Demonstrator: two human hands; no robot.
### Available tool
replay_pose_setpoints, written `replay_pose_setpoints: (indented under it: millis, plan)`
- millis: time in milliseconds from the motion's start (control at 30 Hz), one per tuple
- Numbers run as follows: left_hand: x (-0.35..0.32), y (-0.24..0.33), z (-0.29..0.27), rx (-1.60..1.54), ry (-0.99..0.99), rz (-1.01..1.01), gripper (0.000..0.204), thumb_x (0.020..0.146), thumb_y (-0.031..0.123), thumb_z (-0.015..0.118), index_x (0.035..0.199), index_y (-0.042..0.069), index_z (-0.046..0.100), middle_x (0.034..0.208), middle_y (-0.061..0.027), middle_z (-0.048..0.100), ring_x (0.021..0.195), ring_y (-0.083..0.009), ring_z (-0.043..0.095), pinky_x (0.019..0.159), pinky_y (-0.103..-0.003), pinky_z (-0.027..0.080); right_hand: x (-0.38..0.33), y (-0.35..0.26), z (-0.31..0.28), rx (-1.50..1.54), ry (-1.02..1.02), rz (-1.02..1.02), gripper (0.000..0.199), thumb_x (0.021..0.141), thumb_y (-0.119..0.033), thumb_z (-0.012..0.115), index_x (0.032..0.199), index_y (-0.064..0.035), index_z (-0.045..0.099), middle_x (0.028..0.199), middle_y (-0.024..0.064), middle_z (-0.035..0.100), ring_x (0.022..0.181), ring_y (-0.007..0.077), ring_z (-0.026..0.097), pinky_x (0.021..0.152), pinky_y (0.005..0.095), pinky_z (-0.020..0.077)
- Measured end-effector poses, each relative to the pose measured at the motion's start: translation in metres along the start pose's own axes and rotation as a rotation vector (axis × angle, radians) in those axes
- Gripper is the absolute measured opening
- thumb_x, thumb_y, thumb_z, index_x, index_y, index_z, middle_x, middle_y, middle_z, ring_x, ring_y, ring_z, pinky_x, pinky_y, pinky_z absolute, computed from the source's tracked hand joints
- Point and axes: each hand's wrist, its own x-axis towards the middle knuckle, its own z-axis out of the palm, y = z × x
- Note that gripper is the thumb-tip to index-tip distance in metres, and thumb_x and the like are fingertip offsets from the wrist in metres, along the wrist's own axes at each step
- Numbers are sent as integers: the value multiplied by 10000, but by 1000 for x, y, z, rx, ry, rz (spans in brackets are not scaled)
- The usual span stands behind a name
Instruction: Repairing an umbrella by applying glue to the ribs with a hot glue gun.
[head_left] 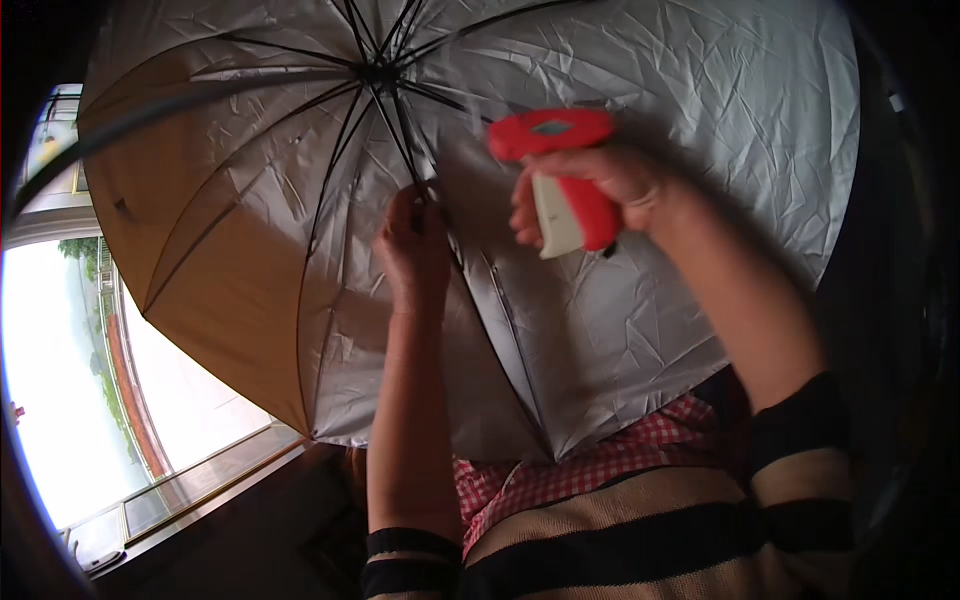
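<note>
An opened umbrella (640, 330) with a silvery inner lining spreads before me, its underside toward me. Black ribs (345, 150) fan out from the hub (378, 75). My left hand (412, 235) is closed, its fingertips pinching a black rib below the hub. To its right, my right hand (600, 185) grips a red pistol-shaped hand tool (553, 130) with a cream trigger piece. The tool hangs in front of the lining and is slightly blurred; its exact kind is unclear. Its nose points left, toward the ribs.
From the hub a dark umbrella shaft (150, 115) runs out to the left edge. A bright window (70, 380) with a sill stands at the left, with greenery and a railing outside. A red checked cloth (620, 445) lies across my front beneath the umbrella's lower edge.
</note>
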Motion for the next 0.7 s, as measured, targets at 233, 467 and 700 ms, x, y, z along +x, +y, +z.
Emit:
replay_pose_setpoints:
  millis: [233, 467, 700]
  plan:
    - [21, -24, -72, 526, -186, 113, 183, 800, 170, 562, 941, 59, 593, 914, -175, 606, 835, -381, 573, 696, -449, 453, -36, 34, 17, 17, 243, -80, 387, 794, -358, 654, 930, -4, 578, 783, 130, 639, 714, 250, 646, 679, 380, 532]
    - [-33, -9, -5, 453, 115, 213, 252, 769, 164, 646, 978, 43, 572, 977, -191, 560, 884, -371, 548, 759, -420, 450, 11, 128, 15, 279, 187, -219, 284, 809, -318, 650, 958, -86, 584, 864, 77, 627, 726, 205, 625, 656, 348, 517]
    - [-40, -6, 2, 45, -63, -56, 121, 764, 70, 581, 854, 9, 635, 820, -135, 641, 729, -253, 627, 665, -329, 482, 27, 105, 26, 195, 241, -243, 301, 801, -319, 661, 979, -86, 588, 885, 23, 615, 789, 132, 589, 688, 290, 482]
